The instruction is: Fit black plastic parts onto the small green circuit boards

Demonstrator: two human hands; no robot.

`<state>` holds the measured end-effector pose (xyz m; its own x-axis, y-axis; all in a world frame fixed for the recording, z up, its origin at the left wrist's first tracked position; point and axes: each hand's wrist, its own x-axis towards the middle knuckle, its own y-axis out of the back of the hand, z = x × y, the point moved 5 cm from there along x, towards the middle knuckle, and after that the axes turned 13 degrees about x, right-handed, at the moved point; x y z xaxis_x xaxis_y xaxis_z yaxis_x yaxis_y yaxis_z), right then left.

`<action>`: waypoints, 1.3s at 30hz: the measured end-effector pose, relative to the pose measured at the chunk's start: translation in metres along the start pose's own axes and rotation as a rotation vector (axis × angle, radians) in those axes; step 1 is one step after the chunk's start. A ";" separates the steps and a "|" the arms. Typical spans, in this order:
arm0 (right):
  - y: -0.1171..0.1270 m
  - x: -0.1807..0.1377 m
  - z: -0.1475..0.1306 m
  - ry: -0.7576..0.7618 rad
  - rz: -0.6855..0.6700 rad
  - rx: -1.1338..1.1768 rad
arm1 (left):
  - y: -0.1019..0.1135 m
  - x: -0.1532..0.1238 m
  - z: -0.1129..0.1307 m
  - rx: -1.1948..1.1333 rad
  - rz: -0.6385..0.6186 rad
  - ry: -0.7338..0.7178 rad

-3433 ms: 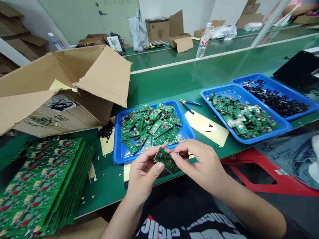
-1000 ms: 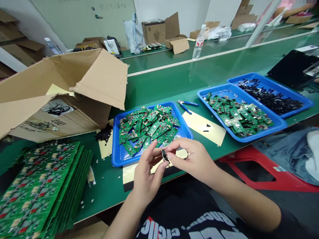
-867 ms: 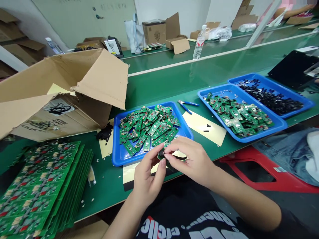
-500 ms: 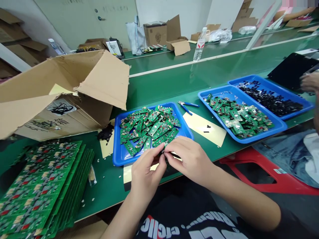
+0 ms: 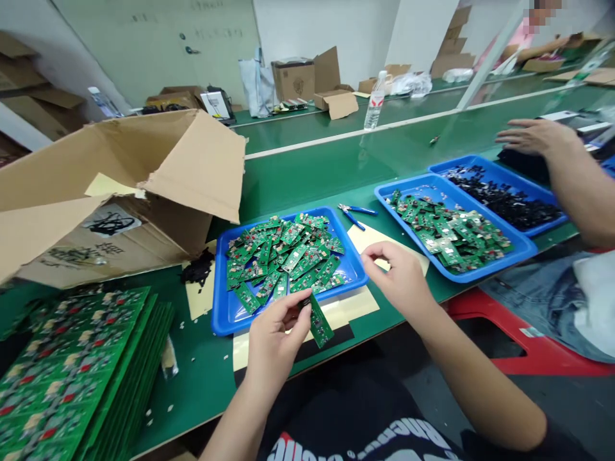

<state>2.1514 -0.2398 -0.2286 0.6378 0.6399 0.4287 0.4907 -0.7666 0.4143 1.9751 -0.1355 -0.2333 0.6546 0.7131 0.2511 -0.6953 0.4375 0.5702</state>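
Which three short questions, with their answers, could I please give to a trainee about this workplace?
1. Which of the wearer's hands holds a green circuit board?
2. True or false: the blue-handled cutters lie between two blue trays.
3. What is stacked at the near left: A) bottles, B) circuit-board panels, C) bags?

Key: 1. The left hand. 2. True. 3. B.

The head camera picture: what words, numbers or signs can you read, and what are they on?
"Rhc", maybe: white letters on the black shirt; bent and cut off, so no sure word.
Cardboard box: dark writing, unreadable.
Red-labelled bottle: print too small.
Pale green door: writing too faint.
Red stool: sticker too small.
Held circuit board: no readable text.
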 end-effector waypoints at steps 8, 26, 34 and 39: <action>-0.005 -0.039 0.030 -0.134 -0.090 0.180 | -0.034 0.049 0.003 0.017 -0.129 -0.073; 0.035 -0.093 0.092 -0.463 0.240 0.414 | -0.276 0.170 0.049 -0.473 -0.497 0.430; 0.041 -0.096 0.099 -0.463 0.244 0.444 | -0.278 0.164 0.073 -0.318 -0.556 0.150; 0.031 -0.097 0.097 -0.441 0.226 0.435 | -0.187 0.145 0.064 -0.080 -0.473 -0.105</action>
<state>2.1622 -0.3306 -0.3347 0.8912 0.4498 0.0594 0.4526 -0.8903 -0.0497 2.2192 -0.1496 -0.2537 0.9277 0.3687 0.0586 -0.3323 0.7438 0.5800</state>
